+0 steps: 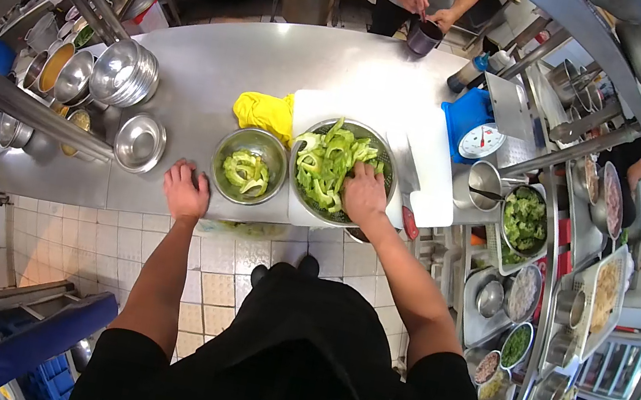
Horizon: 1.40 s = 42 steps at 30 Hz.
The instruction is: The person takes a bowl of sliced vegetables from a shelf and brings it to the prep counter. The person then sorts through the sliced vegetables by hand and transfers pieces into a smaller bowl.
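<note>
My left hand (187,190) lies on the steel counter near its front edge, fingers spread and holding nothing. Just right of it stands a steel bowl (219,182) with a small heap of sliced bitter melon (246,173). My right hand (365,196) is inside a larger perforated colander (387,153), its fingers curled into a big pile of bitter melon slices (327,163). The fingertips are partly hidden among the slices. The colander sits on a white cutting board (437,195), where a cleaver (414,165) with a red handle lies to the right.
A yellow cloth (264,113) lies behind the bowl. Stacked steel bowls (126,76) and another bowl (140,143) stand left. A blue scale (469,128) and ingredient shelves (571,287) line the right. Across the counter, a co-worker's hands (424,4) hold a dark pot (424,38).
</note>
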{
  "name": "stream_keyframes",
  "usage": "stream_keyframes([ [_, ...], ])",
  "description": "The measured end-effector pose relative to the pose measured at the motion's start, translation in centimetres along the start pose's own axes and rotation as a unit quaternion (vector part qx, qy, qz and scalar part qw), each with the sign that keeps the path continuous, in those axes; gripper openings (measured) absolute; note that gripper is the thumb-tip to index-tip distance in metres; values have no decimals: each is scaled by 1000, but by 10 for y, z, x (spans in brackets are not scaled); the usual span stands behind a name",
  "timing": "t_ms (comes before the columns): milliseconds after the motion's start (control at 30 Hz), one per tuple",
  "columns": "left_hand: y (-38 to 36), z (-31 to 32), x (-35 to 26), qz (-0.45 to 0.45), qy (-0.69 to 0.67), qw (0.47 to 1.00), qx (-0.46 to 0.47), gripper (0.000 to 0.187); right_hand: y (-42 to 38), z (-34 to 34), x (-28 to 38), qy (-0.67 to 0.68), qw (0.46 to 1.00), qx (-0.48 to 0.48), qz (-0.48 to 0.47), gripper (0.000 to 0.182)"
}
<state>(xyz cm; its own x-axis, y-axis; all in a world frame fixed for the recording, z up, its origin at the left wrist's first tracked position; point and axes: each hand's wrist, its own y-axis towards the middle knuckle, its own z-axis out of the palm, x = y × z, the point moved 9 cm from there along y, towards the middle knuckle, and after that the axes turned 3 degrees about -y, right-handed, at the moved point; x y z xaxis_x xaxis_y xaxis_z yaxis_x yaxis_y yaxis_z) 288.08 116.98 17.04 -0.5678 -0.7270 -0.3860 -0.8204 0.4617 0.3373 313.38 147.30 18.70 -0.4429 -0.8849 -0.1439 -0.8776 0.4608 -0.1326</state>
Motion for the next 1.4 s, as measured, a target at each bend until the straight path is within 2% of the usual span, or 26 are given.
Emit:
stream_keyframes([
  [33, 0, 0, -1, 0, 0, 1000, -1, 30, -1, -3, -1, -8, 1000, -5, -17, 24],
  [133, 1, -2, -1, 3, -2, 1000, -7, 29, -6, -21, -12, 98, 994, -31, -34, 20],
  [233, 0, -2, 0, 6, -6, 1000, -9, 29, -15, -51, -29, 216, 975, -44, -14, 18],
  [267, 0, -1, 0, 8, -8, 1000, -9, 29, -15, -57, -34, 250, 964, -76, -39, 14],
  [367, 0, 0, -1, 10, -13, 1000, -4, 29, -21, -67, -54, 440, 896, -53, 19, 9],
  [433, 1, 0, 0, 12, -15, 1000, -2, 29, -19, -47, -65, 519, 853, -5, 51, 5],
  [567, -1, 0, 1, 14, -21, 1000, -6, 29, -19, -42, -66, 699, 714, 14, 41, 6],
  [700, -1, -2, -1, 4, -14, 1000, -2, 30, -28, -45, -52, 821, 569, 31, 43, 5],
  [733, 0, -2, 0, 4, -12, 1000, -2, 30, -27, -46, -49, 835, 549, 36, 24, 9],
  [833, -1, 0, 0, 2, -7, 1000, 0, 30, -28, -33, -45, 921, 380, 55, 65, 14],
  [933, -3, 0, 0, 6, -6, 1000, -2, 30, -24, -29, -31, 945, 310, 87, 61, 23],
  [1033, 2, -1, 6, 12, -8, 1000, -12, 30, -15, -21, -11, 941, 312, 89, 96, 35],
  [1067, 3, 1, 7, 11, -13, 1000, -11, 29, -9, -23, 0, 918, 362, 65, 150, 51],
  [1133, 0, 5, 4, 13, -15, 1000, 6, 30, 0, -58, 37, 888, 415, 132, 149, 57],
  [1167, -1, 7, 2, 12, -17, 1000, 6, 31, 10, -75, 52, 859, 475, 170, 91, 63],
  [1233, -1, 4, 3, 9, -15, 1000, -1, 32, 28, -85, 45, 713, 696, 74, 38, 72],
  [1333, 2, 5, 2, 5, -7, 1000, 8, 32, 27, -74, -6, 525, 845, 11, 102, 96],
  [1400, -1, 2, 2, -4, -3, 1000, 11, 32, 11, -64, -30, 370, 917, 28, 150, 108],
])
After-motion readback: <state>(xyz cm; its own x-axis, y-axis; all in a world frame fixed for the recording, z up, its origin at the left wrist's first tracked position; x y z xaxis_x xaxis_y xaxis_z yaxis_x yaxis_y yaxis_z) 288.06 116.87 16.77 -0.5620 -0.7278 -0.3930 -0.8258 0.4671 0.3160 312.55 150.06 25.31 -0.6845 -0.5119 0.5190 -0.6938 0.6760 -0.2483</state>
